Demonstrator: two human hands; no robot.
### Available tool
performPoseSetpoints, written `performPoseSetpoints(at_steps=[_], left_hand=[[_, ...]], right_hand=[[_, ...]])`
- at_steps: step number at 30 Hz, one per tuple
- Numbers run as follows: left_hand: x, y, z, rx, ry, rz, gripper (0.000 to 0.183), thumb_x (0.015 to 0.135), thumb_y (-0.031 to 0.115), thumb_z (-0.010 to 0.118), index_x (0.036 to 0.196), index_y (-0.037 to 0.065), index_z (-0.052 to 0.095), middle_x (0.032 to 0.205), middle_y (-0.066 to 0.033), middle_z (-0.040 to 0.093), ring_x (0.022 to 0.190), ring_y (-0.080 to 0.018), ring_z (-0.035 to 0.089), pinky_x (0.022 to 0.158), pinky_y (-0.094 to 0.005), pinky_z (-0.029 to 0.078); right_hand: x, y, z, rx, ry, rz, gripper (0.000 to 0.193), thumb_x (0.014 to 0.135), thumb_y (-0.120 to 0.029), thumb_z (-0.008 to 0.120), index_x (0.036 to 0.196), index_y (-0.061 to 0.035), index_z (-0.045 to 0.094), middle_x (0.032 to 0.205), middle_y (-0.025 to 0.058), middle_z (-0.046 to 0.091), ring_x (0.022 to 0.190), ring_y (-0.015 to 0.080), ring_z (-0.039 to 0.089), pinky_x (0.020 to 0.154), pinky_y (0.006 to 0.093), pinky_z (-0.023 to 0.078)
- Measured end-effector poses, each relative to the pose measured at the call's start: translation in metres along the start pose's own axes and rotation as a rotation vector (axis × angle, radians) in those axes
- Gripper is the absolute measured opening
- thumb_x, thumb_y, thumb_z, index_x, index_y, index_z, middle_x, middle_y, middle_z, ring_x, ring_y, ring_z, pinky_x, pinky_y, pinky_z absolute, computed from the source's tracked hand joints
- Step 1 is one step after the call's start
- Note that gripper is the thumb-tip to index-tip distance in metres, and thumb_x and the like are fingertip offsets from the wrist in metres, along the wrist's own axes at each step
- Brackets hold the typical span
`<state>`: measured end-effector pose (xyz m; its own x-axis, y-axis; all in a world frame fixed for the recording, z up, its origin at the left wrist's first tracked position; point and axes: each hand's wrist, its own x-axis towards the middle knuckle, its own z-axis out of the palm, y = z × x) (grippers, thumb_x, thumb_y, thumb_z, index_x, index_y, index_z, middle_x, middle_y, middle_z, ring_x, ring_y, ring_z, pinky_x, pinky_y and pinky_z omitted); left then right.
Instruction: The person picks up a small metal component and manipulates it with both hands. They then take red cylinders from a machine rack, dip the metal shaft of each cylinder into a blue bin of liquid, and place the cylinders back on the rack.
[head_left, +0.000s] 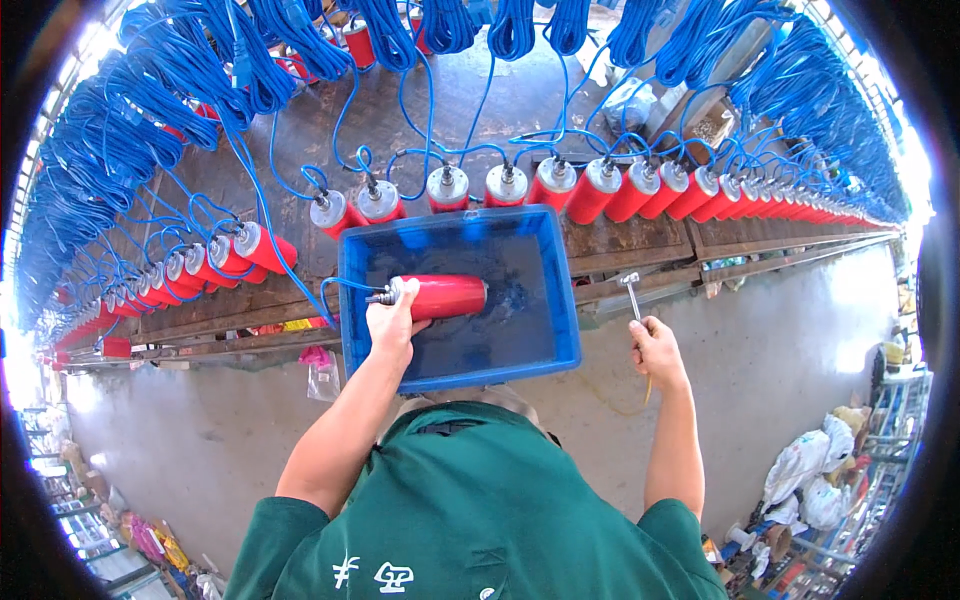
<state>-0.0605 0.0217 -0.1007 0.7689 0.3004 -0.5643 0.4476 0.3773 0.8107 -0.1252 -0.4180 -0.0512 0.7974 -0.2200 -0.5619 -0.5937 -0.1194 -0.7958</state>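
Note:
My left hand [397, 318] is closed around the metal-capped end of a red cylinder [450, 296]. The cylinder lies level over a blue plastic tub [572, 352], and a blue cable runs from its capped end. Dark liquid, probably water, fills the tub's inside; whether the cylinder touches it I cannot tell. To the right of the tub, my right hand [655, 350] grips a slim metal tool [631, 288] with a T-shaped head pointing up. A thin yellow hose [625, 408] hangs below that hand.
Red cylinders with metal caps [447, 188] line the brown workbench [300, 150] behind the tub and off to both sides. Bundled blue cables [510, 30] hang above. A plastic bag [322, 378] lies by the tub's left. White sacks [800, 465] pile up at the right.

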Motion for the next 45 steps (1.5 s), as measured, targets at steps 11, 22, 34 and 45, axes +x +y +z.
performPoseSetpoints(at_steps=[11,22,34,45], left_hand=[[0.032,-0.023,-0.013,-0.072,-0.019,-0.213,0.038,0.099,0.029,0.074,0.128,0.008,0.062,0.122,-0.0117,0.069,0.102,-0.0284,0.068,0.089,-0.0517,0.059],[-0.036,0.002,-0.028,0.089,-0.19,-0.164,0.082,0.099,0.017,0.068,0.164,0.0,0.021,0.154,-0.0202,0.043,0.14,-0.0411,0.048,0.104,-0.059,0.053],[-0.041,-0.007,-0.056,0.961,-0.41,0.45,0.048,0.102,0.015,0.062,0.147,-0.003,0.055,0.157,-0.0259,0.049,0.149,-0.0352,0.046,0.121,-0.0394,0.037],[-0.048,0.005,-0.06,1.0,-0.376,0.611,0.041,0.096,0.016,0.067,0.132,-0.004,0.064,0.134,-0.0231,0.067,0.127,-0.039,0.062,0.112,-0.0427,0.047]], right_hand=[[0.097,0.044,-0.033,-0.361,0.243,-0.145,0.027,0.097,-0.018,0.062,0.118,-0.003,0.059,0.086,0.0102,0.063,0.073,0.0236,0.063,0.063,0.0363,0.051],[0.18,0.016,0.015,-0.796,0.291,-0.689,0.054,0.085,0.004,0.057,0.139,-0.0041,0.055,0.131,0.0285,0.053,0.12,0.0488,0.056,0.104,0.051,0.049],[0.126,0.054,0.032,-0.724,0.415,-0.663,0.031,0.088,-0.005,0.061,0.117,-0.0028,0.07,0.129,0.0218,0.06,0.116,0.0404,0.061,0.101,0.0476,0.05],[-0.021,0.269,0.072,-0.382,-0.034,0.404,0.038,0.099,-0.024,0.047,0.085,0.0028,0.07,0.071,0.0151,0.071,0.058,0.024,0.069,0.057,0.039,0.059]])
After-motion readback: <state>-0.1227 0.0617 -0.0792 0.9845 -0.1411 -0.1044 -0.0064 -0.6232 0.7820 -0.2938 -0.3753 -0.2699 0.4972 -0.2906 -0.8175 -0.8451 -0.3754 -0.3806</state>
